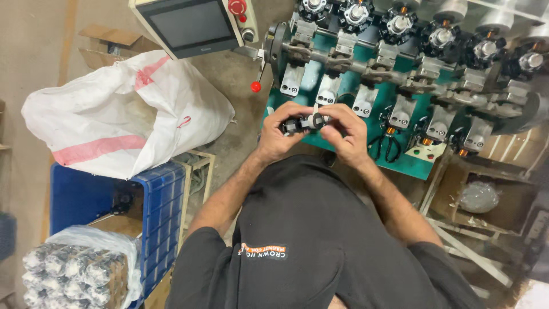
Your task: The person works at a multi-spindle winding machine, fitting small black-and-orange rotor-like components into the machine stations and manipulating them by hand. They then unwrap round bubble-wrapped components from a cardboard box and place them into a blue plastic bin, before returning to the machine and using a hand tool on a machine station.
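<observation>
Left hand (277, 133): fingers closed round the black end of a small spool part (306, 122).
Right hand (347, 133): pinching its other end.
Beyond hands: green winding machine (412, 163).
Left of hands: white sack (123, 111).

1. Two hands, left hand (278, 134) and right hand (347, 134), together holding one small black part (306, 122).
2. One white sack (123, 111).
3. One blue crate (151, 212).
4. One screen (189, 24) with one red button (237, 7).
5. Six black winding heads in view along the machine (343, 131); the nearest-left is the head (313, 7).
</observation>
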Motion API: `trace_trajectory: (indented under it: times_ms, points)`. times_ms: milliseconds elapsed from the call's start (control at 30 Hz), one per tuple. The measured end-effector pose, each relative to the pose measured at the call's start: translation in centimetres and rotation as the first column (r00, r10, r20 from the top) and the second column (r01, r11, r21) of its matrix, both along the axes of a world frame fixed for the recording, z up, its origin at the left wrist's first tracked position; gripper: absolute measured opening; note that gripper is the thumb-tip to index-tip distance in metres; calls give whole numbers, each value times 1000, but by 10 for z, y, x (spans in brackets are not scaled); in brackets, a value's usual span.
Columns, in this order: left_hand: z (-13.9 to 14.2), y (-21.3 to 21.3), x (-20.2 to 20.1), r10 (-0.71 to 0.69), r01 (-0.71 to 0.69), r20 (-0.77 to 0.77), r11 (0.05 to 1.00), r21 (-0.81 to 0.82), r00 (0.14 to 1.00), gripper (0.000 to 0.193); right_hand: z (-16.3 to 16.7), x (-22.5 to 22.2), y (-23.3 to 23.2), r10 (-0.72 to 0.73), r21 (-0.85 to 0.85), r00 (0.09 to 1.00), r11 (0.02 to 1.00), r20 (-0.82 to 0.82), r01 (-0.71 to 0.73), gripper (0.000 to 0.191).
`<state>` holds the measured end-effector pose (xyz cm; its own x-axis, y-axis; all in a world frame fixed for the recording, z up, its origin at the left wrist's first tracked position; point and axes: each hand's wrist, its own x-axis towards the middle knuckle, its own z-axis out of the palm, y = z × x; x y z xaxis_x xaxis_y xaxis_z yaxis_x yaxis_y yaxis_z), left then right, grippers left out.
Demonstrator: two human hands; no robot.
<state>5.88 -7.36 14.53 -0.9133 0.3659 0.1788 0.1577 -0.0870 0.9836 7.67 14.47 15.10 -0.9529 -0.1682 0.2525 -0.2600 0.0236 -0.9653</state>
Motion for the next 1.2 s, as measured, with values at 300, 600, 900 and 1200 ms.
trace_trajectory:
  times_ms: [300, 600, 900, 1200]
  points:
    - [37, 2, -16, -509, 249, 619, 852, 461, 598, 51, -12, 2, 14, 192, -235, 945, 963, 263, -130, 18]
    - [-81, -8, -10, -392, 289, 746, 917, 274, 538, 45, -87, 48, 6, -21, -139, 764, 980, 645, 145, 24]
    - [-178, 68, -24, -5, 127, 219, 829, -545, 976, 38, -216, 49, 23, -350, 170, 620, 928, 703, 331, 36]
    - [-174, 85, -47, 172, -50, 135, 779, -626, 976, 36, -200, 4, -9, -194, 97, 237, 925, 952, 367, 62]
